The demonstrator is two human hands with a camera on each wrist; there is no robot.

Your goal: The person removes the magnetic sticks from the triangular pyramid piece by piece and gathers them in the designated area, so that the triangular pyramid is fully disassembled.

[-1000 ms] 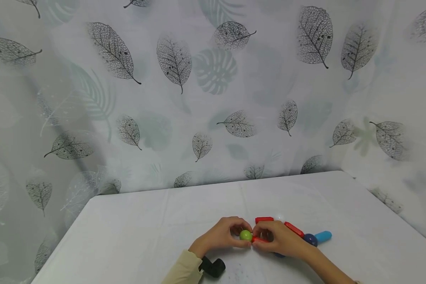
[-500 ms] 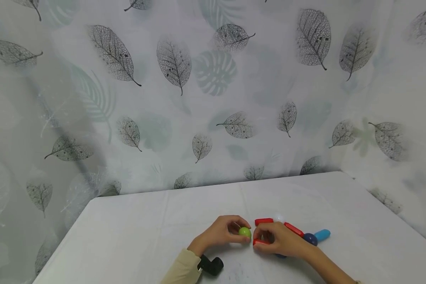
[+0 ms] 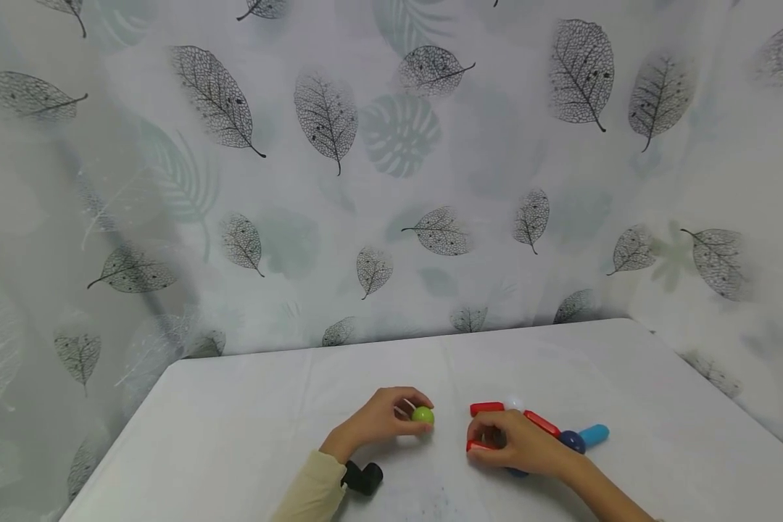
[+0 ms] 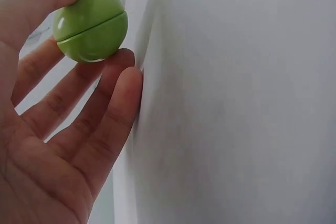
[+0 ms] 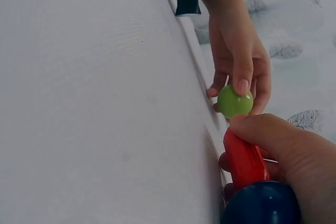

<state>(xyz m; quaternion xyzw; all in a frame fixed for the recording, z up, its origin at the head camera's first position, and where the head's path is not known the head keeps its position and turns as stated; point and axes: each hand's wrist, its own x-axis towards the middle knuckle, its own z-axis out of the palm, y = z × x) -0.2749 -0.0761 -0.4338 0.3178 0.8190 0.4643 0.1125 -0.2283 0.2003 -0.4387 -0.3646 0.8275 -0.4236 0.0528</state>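
Observation:
My left hand [image 3: 380,418] pinches a glossy green ball [image 4: 91,26] between thumb and fingers; a thin seam runs round it. Right of it, my right hand [image 3: 522,444] grips a short red bar [image 5: 245,158] between thumb and fingers, close to the table. A dark blue ball [image 5: 262,205] sits at the bar's near end, mostly under the right hand in the head view. A gap separates the green ball from the red bar. Beyond the right hand lie a second red bar [image 3: 486,408], a white ball [image 3: 512,404] and a third red bar [image 3: 541,423].
Another dark blue ball [image 3: 571,441] and a light blue bar [image 3: 594,435] continue that row to the right, beside the right wrist. Everything lies on a white-covered table [image 3: 267,420]. A leaf-print curtain [image 3: 391,181] hangs behind it. A black camera mount [image 3: 363,478] is on the left wrist.
My left hand has drawn away to the left with the green ball, widening the gap to the red bar. The right hand has stayed nearly in place, still gripping the red bar.

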